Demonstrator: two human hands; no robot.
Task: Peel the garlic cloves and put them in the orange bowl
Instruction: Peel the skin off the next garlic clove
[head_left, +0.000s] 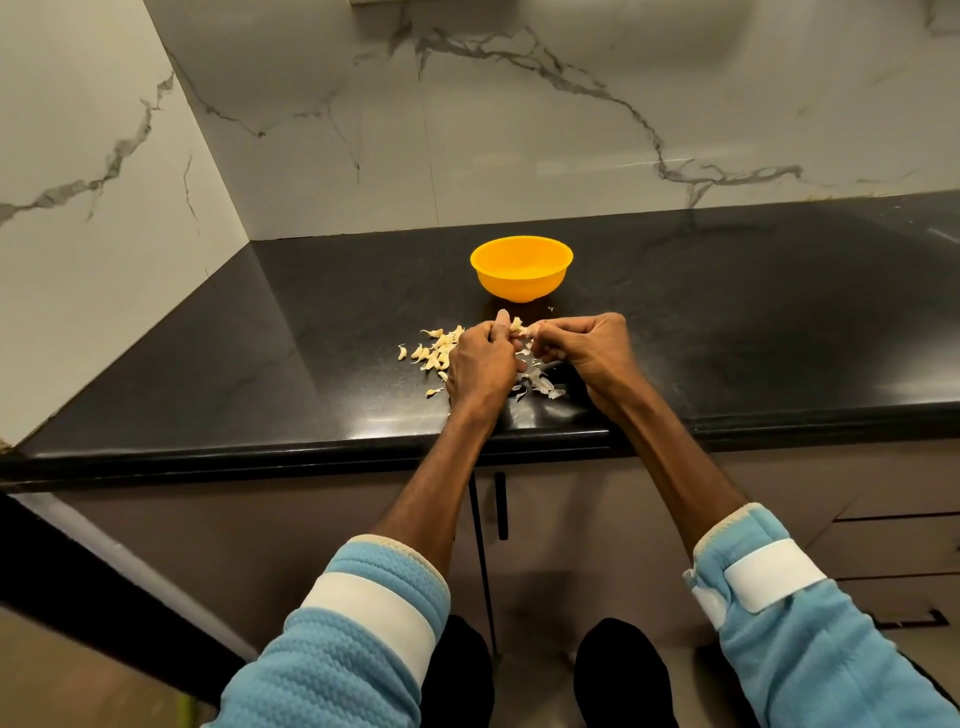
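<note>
An orange bowl (521, 267) stands on the black counter, just beyond my hands. My left hand (483, 364) and my right hand (587, 348) meet above the counter and pinch one pale garlic clove (519, 328) between their fingertips. A heap of garlic cloves (436, 351) lies on the counter left of my left hand. Thin papery skins (540, 384) lie scattered under and between my hands. Whether the bowl holds anything I cannot tell.
The black counter (727, 322) runs right and back to a marble wall (519, 130), with a second marble wall on the left. Its front edge (311, 449) lies below my wrists, above cabinet doors with dark handles (501, 506).
</note>
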